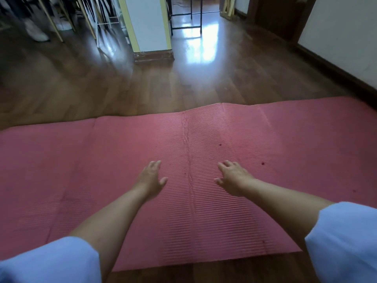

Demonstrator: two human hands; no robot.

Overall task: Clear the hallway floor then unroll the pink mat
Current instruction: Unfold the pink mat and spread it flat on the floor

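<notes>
Nearest, at the bottom corners, are two light blue sleeves, the left sleeve (51, 260) and the right sleeve (344, 242), with bare forearms reaching forward from them. Just beyond a strip of wooden floor (102, 88), the pink mat (204, 139) lies rolled out flat, running from the left edge of the scene to the right. Its ribbed surface carries a few dark specks.

Both hands are palm down over the middle of the mat. The left hand (152, 178) has loose, slightly parted fingers and holds nothing. The right hand (232, 176) has spread fingers and also holds nothing. Whether either palm actually touches the mat cannot be told. A crease runs near to far between the two hands. The mat's far edge rises in a low hump right of centre.

Farther off, the floor shines with reflected light. At the far middle stands a pale wall end (149, 23), with a black metal frame (185, 17) to its right. White shoes (36, 31) lie among wooden legs (55, 23) at far left, and a dark baseboard (336, 68) runs along the right wall.
</notes>
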